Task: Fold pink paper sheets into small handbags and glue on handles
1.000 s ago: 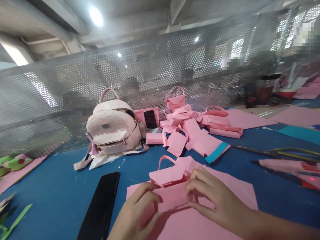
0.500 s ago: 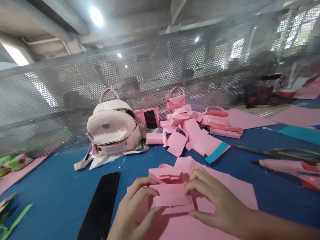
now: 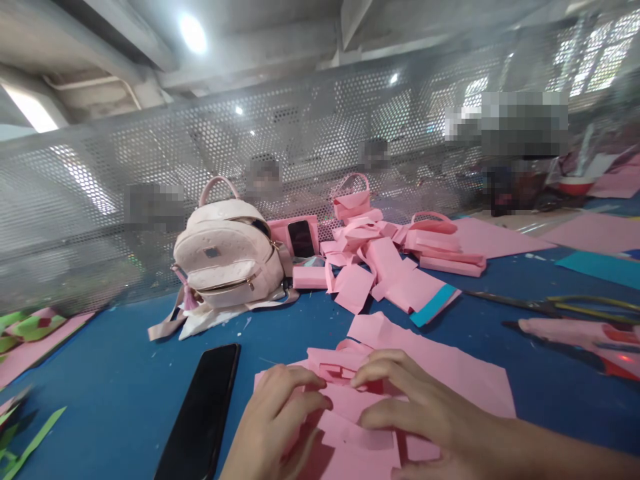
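Note:
A folded piece of pink paper lies between my two hands, tilted toward me, with its front flap turned down. My left hand grips its left side, fingers bent over the edge and the thumb partly hidden below. On the right side, my right hand holds it with curled fingertips, the forefinger at the upper edge. Small pink folds stand up at its far end. Beneath everything is a large pink sheet with an uneven edge.
Left of my hands lies a black phone. Behind stand a pale backpack and a heap of pink paper pieces. At right are scissors and a pink glue gun. A perforated metal screen crosses the back.
The folded pink paper has tipped, its front flap now lower and nearer me. My right fingers have shifted left along it, and my left fingers have moved slightly right.

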The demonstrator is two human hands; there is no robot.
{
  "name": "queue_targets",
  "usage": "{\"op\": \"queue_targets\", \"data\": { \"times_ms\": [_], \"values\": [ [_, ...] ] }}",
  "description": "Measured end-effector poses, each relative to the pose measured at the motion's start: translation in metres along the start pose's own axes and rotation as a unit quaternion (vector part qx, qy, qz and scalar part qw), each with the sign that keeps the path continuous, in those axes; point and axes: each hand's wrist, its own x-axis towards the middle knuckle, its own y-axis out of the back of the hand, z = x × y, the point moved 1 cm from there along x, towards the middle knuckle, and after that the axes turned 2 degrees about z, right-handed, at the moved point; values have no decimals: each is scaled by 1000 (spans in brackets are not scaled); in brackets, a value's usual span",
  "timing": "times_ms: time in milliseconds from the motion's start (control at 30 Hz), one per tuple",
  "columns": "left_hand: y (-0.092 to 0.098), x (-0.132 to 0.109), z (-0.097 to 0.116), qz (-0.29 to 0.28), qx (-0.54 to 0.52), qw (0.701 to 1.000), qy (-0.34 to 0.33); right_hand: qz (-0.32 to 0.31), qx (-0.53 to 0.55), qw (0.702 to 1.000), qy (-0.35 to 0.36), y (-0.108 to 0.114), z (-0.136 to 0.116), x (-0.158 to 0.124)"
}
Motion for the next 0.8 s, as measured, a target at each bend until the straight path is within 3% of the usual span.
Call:
{"op": "queue_targets", "data": {
  "times_ms": [200, 400, 567, 800],
  "values": [
    [-3, -3, 5, 52, 8, 998, 36, -7, -30, 1000, 4, 3, -5, 5],
    [0, -2, 9, 80, 40, 996, 15, -17, -43, 999, -12, 2, -2, 4],
    [7, 7, 14, 127, 31, 987, -97, 3, -29, 998, -60, 2, -2, 7],
    [4, 10, 19, 33, 211, 947, -241, 19, -24, 998, -61, 2, -1, 9]
  ]
}}
